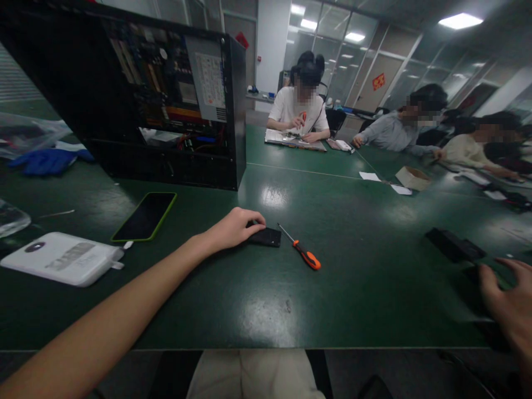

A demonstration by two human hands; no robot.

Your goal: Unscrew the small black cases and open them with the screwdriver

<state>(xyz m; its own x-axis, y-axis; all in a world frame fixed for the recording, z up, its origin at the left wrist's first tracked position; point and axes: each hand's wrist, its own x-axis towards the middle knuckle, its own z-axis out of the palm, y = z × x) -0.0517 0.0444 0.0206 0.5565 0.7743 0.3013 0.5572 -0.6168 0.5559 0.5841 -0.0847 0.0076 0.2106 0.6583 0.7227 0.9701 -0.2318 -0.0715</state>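
My left hand (239, 226) reaches to the middle of the table, its fingers closed over the left end of a small, flat black rectangular piece (269, 238). What kind of part this is, I cannot make out. Just right of it lies a screwdriver (306, 255) with an orange and black handle, its tip pointing toward the back left. At the far right edge, my right hand (509, 296) is blurred and partly cut off, thumb and fingers apart. Beyond its fingertips sits a dark blocky object (455, 245), too blurred to name.
An opened black computer case (239, 116) stands at back left. A green-edged phone (145, 217), a white power bank (62, 257) and blue gloves (45, 160) lie at left. Across the table, several people work; a small cardboard box (413, 178) is near them.
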